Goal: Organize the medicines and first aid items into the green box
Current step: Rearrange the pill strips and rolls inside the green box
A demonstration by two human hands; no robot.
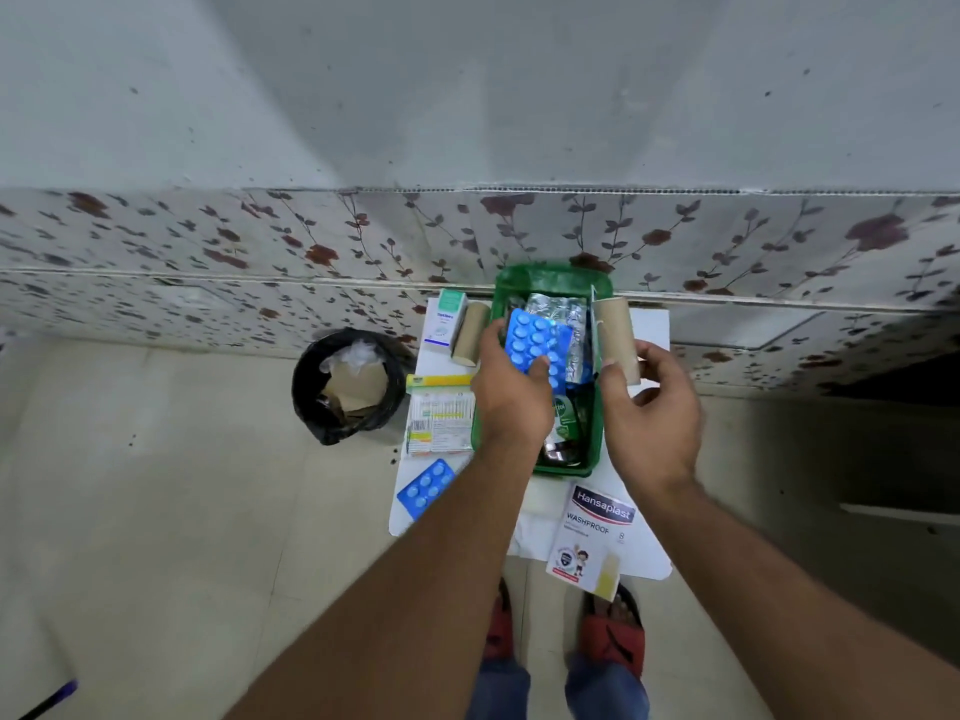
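The green box stands on a small white table against the wall. Silver foil strips and a green bottle lie inside it. My left hand holds a blue blister pack over the box. My right hand grips a brown bandage roll at the box's right wall. Beside the box on the left are a second brown roll, a teal and white carton, a yellow-green printed pack and another blue blister pack. A Hansaplast box lies in front.
A black bin lined with a bag, holding cardboard and plastic, stands on the floor left of the table. The floral-tiled wall rises right behind the table. My feet in red sandals are under the table's front edge.
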